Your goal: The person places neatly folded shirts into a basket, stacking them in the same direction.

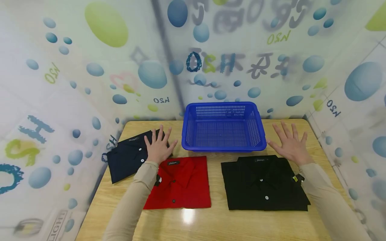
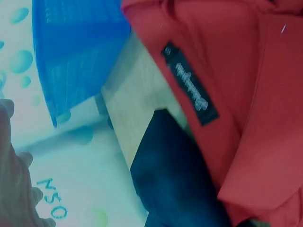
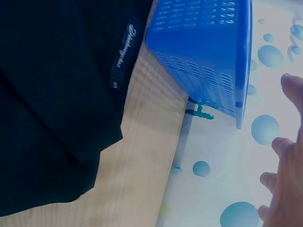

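Both hands are spread with straight fingers and hold nothing. In the head view my left hand [image 1: 158,147] is over the inner edge of a folded navy shirt [image 1: 126,157], near the collar of a folded red shirt [image 1: 184,184]. My right hand [image 1: 291,144] hovers by the collar of a folded black shirt [image 1: 265,184], right of a blue plastic basket [image 1: 223,148]. The left wrist view shows the red shirt's collar label [image 2: 189,85] close up. In the right wrist view the black shirt [image 3: 52,94] lies beside the basket [image 3: 199,42].
The basket stands at the back of a wooden table [image 1: 217,224], with nothing inside it. A patterned curtain [image 1: 135,67] hangs behind the table and along both sides.
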Demonstrator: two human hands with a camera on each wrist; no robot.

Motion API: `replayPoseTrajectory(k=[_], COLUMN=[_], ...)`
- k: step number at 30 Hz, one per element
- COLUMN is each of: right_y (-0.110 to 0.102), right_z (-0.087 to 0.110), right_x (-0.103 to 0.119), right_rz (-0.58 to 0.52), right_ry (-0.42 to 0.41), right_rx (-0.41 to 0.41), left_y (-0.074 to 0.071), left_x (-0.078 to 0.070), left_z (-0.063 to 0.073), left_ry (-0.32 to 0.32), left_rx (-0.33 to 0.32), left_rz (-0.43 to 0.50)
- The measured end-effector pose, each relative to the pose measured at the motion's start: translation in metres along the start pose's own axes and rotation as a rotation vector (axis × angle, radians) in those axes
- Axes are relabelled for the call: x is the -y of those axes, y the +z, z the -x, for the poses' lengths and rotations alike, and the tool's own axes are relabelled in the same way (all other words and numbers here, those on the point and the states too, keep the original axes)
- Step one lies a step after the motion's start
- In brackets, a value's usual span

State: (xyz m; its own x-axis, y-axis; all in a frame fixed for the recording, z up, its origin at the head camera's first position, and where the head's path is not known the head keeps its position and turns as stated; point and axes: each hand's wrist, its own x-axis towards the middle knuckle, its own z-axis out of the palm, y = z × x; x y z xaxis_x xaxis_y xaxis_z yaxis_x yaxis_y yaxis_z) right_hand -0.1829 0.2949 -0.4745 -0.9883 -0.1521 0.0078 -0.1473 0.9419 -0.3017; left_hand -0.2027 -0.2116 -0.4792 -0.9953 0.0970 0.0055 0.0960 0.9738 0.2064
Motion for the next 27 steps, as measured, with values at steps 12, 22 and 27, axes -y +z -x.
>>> replayPoseTrajectory(k=[12,22,27], right_y=[0.014,0.029,0.034], right_z=[0.021,0.035,0.043], right_x=[-0.006,-0.022,-0.029], right_rz=[-0.047,-0.122,-0.140], right_ry=[-0.055,-0.124,-0.115], right_rx=[0.061,0.142,0.157], left_y=[0.039,0.049,0.055], left_x=[-0.027,-0.061,-0.083], left_z=[0.029,0.052,0.058], left_ry=[0.045,0.176,0.266], left_rx=[0.106,0.069,0.009], left_rz=[-0.073,-0.152,-0.162])
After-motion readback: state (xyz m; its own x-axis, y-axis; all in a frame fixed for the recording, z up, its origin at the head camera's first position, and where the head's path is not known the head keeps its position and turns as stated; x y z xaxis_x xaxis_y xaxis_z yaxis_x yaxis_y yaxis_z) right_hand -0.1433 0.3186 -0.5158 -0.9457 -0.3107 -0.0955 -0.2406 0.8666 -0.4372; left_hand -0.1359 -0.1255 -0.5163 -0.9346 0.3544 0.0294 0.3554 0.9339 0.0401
